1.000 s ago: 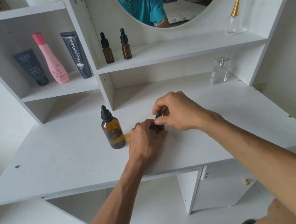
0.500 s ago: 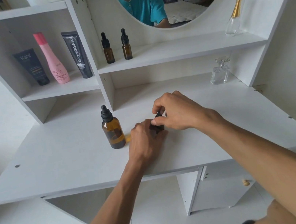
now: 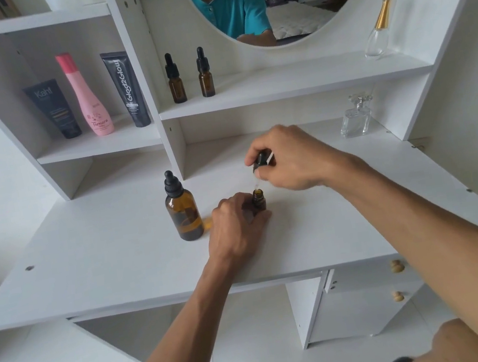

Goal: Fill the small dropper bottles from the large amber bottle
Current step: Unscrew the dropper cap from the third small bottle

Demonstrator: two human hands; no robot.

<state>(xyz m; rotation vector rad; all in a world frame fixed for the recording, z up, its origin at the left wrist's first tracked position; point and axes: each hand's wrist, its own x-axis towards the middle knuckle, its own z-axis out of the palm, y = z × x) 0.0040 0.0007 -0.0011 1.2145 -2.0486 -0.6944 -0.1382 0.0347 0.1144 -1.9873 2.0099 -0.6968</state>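
the left hand grips a small open bottle standing on the table. the right hand pinches its dropper cap just above the neck. the large amber bottle stands capped beside the left hand.

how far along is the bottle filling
Early. Done: the small bottle on the desk is uncapped. In hand: left hand steadies it, right hand holds its dropper cap just above. Left: the large amber bottle is still capped; two shelf bottles untouched.
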